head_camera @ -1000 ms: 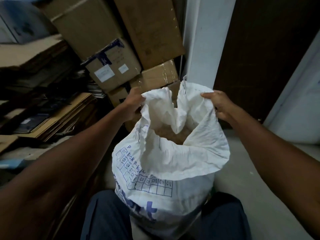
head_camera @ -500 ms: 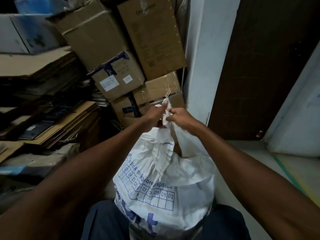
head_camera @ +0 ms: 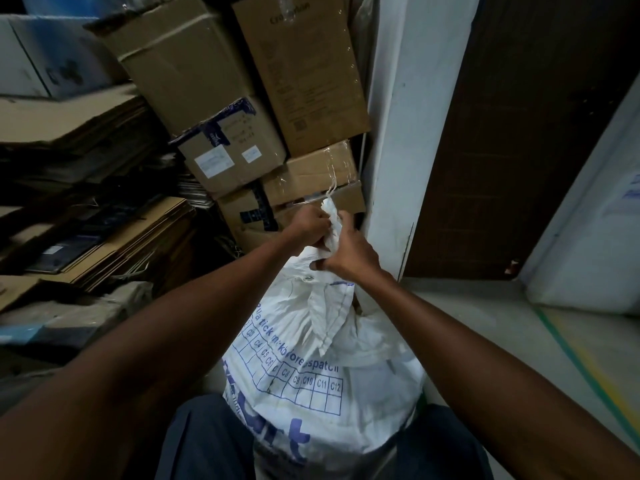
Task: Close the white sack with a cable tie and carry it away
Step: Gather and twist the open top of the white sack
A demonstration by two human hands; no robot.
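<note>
Head view: both hands (head_camera: 341, 242) grip white sack (head_camera: 322, 375) neck, contents hidden.

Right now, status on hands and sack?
Left hand and right hand grip white sack at gathered neck. No cable tie seen. Stacked cardboard boxes close ahead.

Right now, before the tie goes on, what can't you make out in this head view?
- Cable tie: none visible; if one is held, the left hand or right hand covers it.
- Contents of the white sack: hidden by its gathered neck.
- Sack base: cut off behind the person's knees at the bottom edge.
- Labels on the cardboard boxes: too small and dim to read.
</note>
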